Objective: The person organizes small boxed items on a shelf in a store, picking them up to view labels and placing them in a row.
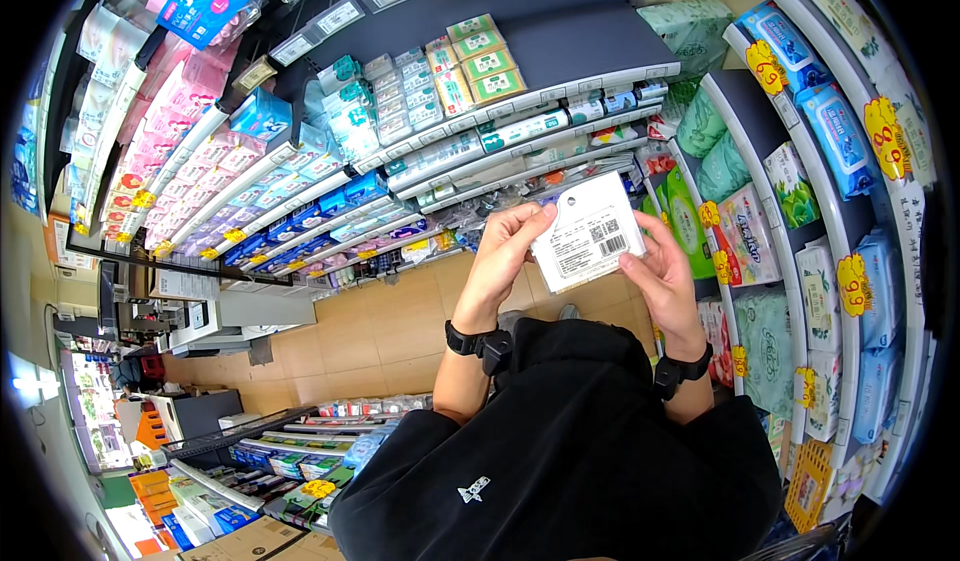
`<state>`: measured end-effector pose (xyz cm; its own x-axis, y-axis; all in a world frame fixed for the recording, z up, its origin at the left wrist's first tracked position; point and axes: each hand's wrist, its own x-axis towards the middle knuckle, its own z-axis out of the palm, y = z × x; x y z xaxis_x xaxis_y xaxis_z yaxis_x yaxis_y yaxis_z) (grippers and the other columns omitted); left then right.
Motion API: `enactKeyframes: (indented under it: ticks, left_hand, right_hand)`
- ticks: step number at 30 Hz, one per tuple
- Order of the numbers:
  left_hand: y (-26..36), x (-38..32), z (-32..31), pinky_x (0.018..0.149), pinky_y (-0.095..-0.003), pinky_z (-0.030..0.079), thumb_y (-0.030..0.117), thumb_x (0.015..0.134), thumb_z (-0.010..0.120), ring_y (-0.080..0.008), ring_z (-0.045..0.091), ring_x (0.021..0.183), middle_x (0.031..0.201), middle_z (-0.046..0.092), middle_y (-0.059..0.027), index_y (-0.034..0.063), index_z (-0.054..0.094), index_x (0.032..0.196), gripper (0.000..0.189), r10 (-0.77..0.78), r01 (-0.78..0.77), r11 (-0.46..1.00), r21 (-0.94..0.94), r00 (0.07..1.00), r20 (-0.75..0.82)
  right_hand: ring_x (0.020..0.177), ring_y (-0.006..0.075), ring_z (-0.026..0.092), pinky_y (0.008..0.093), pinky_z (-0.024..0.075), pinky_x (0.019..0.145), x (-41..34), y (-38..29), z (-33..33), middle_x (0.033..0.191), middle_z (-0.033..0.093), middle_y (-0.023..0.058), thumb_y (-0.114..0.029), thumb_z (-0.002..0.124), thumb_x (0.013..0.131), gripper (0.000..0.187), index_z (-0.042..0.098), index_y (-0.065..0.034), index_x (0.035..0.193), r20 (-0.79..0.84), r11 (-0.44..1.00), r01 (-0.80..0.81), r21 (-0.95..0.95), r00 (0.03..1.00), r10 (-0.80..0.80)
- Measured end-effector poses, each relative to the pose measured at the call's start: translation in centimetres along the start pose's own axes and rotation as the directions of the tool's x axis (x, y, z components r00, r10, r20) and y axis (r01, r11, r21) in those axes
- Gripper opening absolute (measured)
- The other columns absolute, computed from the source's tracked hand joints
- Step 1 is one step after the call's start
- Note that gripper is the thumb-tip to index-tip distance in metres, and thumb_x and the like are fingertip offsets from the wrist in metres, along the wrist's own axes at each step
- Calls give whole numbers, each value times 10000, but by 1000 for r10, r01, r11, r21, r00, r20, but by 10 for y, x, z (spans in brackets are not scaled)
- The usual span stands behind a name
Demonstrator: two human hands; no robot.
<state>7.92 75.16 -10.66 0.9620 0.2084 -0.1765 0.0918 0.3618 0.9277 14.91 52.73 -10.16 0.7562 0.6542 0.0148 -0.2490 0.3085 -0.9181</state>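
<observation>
My left hand [514, 249] grips the left edge of a white flat package [589, 231], its thumb near a round hanging hole. Fingers and thumb of my right hand [660, 268] pinch the right edge of the same package. The side facing up bears printed text, a square code and a barcode; the underside is hidden. Both wrists wear black straps with a small black device. In front of the hands, a dark shelf [585, 43] carries green and yellow boxes [491, 62] beside rows of small clear packs [397, 99].
Pink packets [180, 103] fill the shelves at the left. Wet-wipe packs [836, 141] and tissue packs [750, 234] stand on close shelves at the right, with a yellow plastic basket [810, 486] low down. Tiled floor [375, 328] runs left towards a counter [247, 309].
</observation>
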Motion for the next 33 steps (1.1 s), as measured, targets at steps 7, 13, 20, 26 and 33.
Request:
enactKeyframes:
  ticks: [7, 13, 20, 26, 33]
  left_hand:
    - [15, -8, 8, 637, -196, 511, 249, 975, 662, -32, 632, 765, 919, 685, 6, 39, 659, 1101, 245, -33, 10, 991, 132, 984, 175]
    - [12, -10, 19, 746, -215, 503, 114, 926, 723, -41, 611, 871, 973, 684, 13, 11, 639, 1146, 257, -100, 45, 976, 211, 960, 260]
    - [-1, -3, 20, 820, -241, 519, 50, 927, 703, -77, 652, 928, 1019, 714, -46, 1, 600, 1155, 255, -40, 15, 994, 104, 970, 238]
    - [-3, -1, 29, 847, -280, 552, 11, 897, 723, -110, 675, 958, 1076, 715, -79, -9, 544, 1254, 400, 9, -11, 1000, 9, 992, 123]
    - [-8, -1, 24, 672, -246, 525, 187, 982, 653, -109, 683, 861, 1003, 721, -72, -9, 579, 1216, 314, 42, -50, 993, 107, 996, 77]
  right_hand:
    - [1082, 145, 620, 275, 493, 921, 2, -1, -1, 1202, 638, 139, -4, 594, 966, 417, 442, 22, 1354, -87, 999, 24, 45, 996, -20]
    - [1023, 128, 635, 270, 501, 885, 9, 0, -6, 1122, 670, 119, -71, 580, 998, 329, 493, 25, 1300, -92, 1000, -7, -17, 996, 5]
    - [1045, 142, 623, 271, 508, 849, 8, 3, -6, 1179, 643, 121, -86, 617, 979, 369, 494, 13, 1313, -24, 1000, -25, -12, 999, 25]
    - [1039, 134, 609, 268, 504, 822, 5, 1, -4, 1179, 628, 101, -23, 645, 935, 416, 485, 1, 1318, 16, 995, -69, -71, 997, 70]
    - [980, 94, 611, 230, 476, 766, 5, -4, -16, 1159, 651, 76, -74, 604, 974, 285, 565, 1, 1247, -44, 995, 16, -97, 999, -20]
